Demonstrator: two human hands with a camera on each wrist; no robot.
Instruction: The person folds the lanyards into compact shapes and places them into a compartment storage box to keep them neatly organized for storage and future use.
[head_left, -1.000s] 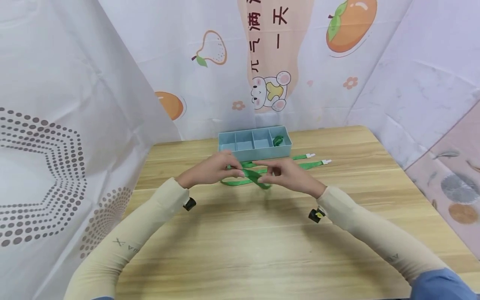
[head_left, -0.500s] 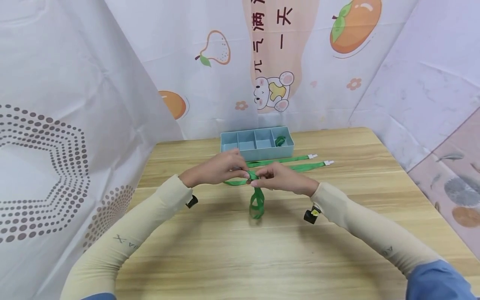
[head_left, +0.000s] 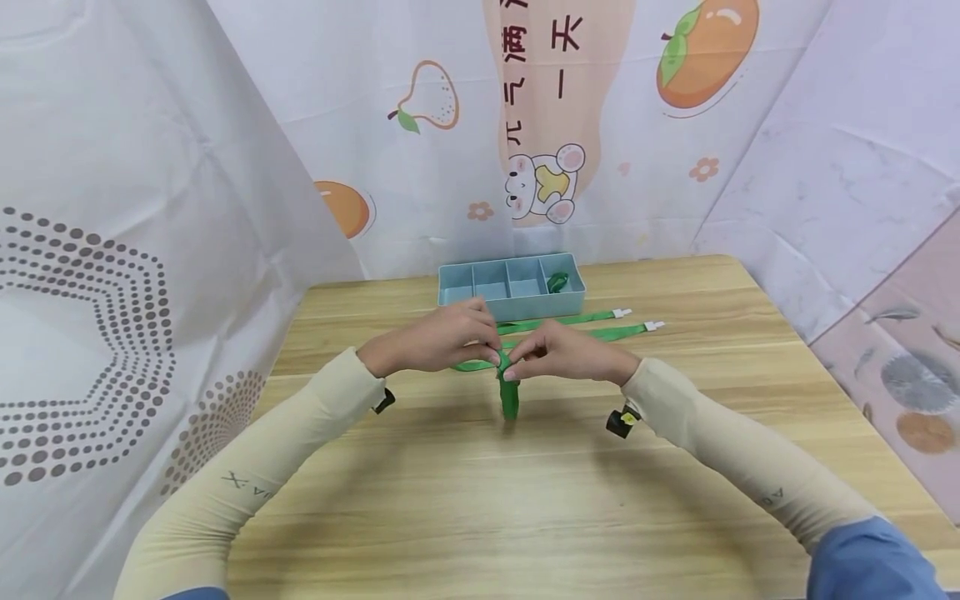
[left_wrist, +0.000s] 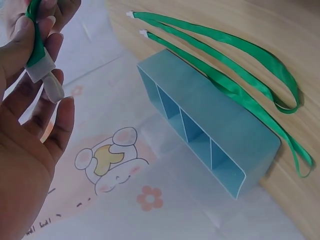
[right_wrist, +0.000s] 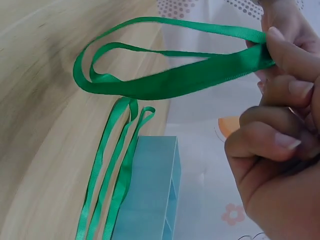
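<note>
A green lanyard [head_left: 510, 402] hangs folded in loops above the table, held between both hands. My left hand [head_left: 453, 337] pinches it near its end; the left wrist view shows a white plastic clip [left_wrist: 41, 71] by the palm, with the other fingers spread below. My right hand [head_left: 568, 354] pinches the gathered strap with thumb and forefinger, its remaining fingers curled. In the right wrist view the lanyard's loops [right_wrist: 170, 82] stretch out from the fingertips. The two hands nearly meet at the top of the bundle.
Behind the hands stands a blue box [head_left: 517, 310] with several compartments; a coiled green lanyard [head_left: 557, 282] lies in its right one. Between box and hands, more green lanyards [head_left: 618, 332] lie lengthwise, white clips [head_left: 654, 326] pointing right. A printed curtain [head_left: 420, 192] hangs behind the table.
The right hand has closed from an extended forefinger to a pinch beside the left hand. The lanyard's loops have dropped to hang below the hands and drawn into a narrower bundle.
</note>
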